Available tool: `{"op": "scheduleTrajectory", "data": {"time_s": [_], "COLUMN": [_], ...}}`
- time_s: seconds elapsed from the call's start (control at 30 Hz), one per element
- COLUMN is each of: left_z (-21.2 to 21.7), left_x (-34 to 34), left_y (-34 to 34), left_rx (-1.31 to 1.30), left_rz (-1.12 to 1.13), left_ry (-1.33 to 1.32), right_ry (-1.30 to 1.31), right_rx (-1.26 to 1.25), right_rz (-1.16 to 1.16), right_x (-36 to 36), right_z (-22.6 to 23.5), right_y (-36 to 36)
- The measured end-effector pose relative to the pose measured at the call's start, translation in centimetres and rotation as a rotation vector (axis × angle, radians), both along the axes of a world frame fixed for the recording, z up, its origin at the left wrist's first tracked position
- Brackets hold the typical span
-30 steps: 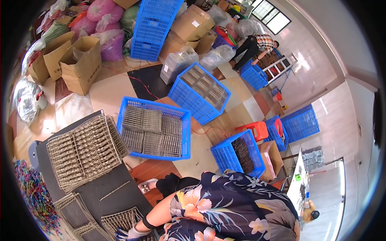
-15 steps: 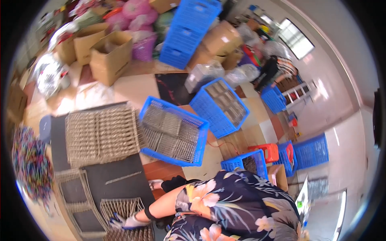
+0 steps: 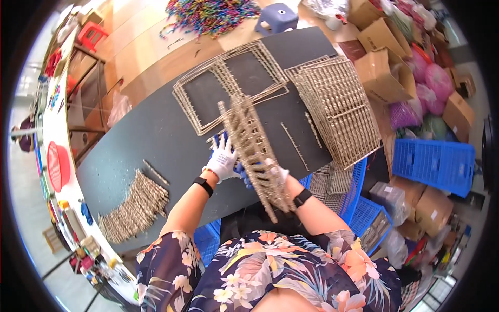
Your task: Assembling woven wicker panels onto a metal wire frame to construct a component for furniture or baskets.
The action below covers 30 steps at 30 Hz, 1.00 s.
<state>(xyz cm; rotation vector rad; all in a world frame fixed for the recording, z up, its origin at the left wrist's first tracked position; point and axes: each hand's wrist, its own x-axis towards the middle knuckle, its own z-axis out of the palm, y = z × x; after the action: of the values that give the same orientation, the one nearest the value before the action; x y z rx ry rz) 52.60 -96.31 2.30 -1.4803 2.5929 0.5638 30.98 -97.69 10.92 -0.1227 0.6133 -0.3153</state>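
A narrow lattice panel of twisted beige-brown strands (image 3: 253, 148) is raised at a slant over the dark table (image 3: 171, 135), partly smeared by motion. At its right edge my right hand (image 3: 279, 170), in a white glove, grips it, with most fingers hidden behind the strands. My left hand (image 3: 222, 158), in a white glove with blue fingertips, is at the panel's left side and appears closed on its edge. Just beyond lies an open two-window frame (image 3: 223, 78) of the same strands. Larger lattice panels (image 3: 340, 109) are stacked at the right, with loose twisted sticks (image 3: 294, 145) beside them.
A heap of short twisted sticks (image 3: 134, 208) lies at the table's left end. Blue crates (image 3: 356, 190) with lattice pieces stand at the right edge. Past the far edge are a blue-grey stool (image 3: 278, 19) and a multicoloured pile (image 3: 208, 15). Cardboard boxes (image 3: 384, 73) stand far right.
The view has swung left, toward the table. The lattice panel, earlier lying on the table under a gloved hand, is now lifted and tilted. Both hands now show.
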Motion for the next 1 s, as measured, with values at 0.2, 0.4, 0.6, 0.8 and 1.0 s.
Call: {"op": "scheduleTrajectory", "data": {"time_s": [0.2,0.4,0.6,0.8,1.0], "left_z": [3.9,4.0,3.7,4.6,4.5], "left_x": [-1.5,-1.5,-1.7,-2.2,-1.2], "left_y": [-0.7,-1.1,-1.0,-1.8,-2.6], "left_rx": [0.218,0.19,0.183,0.174,0.174], "left_rz": [0.083,0.154,0.166,0.047,0.02], "left_ry": [-0.167,-0.071,-0.082,-0.227,-0.137], "right_ry": [-0.123,-0.122,0.04,-0.157,-0.349], "right_rx": [0.14,0.257,0.043,0.119,0.169], "right_rz": [-0.114,-0.174,-0.114,-0.208,-0.221], "right_x": [-4.8,-12.0,-13.6,-10.3,-9.1], "right_z": [3.8,1.9,-0.2,1.3,2.5], "right_y": [-2.5,-10.9,-9.2,-7.0,-4.2]}}
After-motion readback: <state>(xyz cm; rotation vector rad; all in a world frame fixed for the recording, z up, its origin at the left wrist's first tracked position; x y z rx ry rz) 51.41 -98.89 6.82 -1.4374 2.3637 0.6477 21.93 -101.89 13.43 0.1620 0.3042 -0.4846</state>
